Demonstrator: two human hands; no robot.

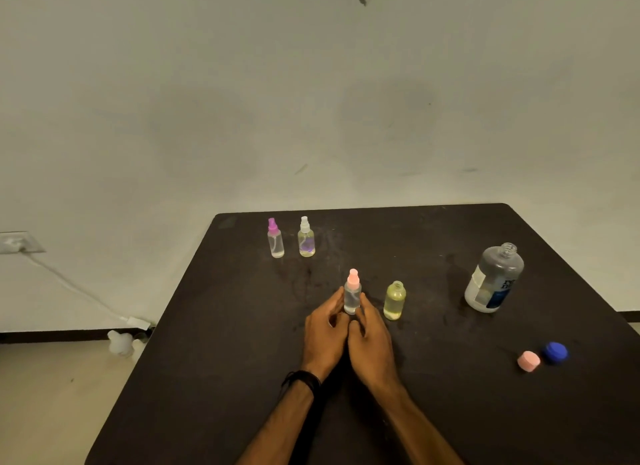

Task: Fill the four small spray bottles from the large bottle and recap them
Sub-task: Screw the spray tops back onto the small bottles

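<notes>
1. The pink-topped bottle (352, 296) stands mid-table, left hand (323, 336) and right hand (370, 340) both curled around its base; a crooked sprayer could leak.
2. Just right, the uncapped yellow bottle (394, 300) could tip if nudged.
3. The large bottle (493, 279) stands open, far right.

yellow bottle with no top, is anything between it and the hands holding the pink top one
Nothing visible. The open yellow bottle stands just right of the pink-topped bottle that the left hand and right hand hold, with only bare table between them.
</notes>
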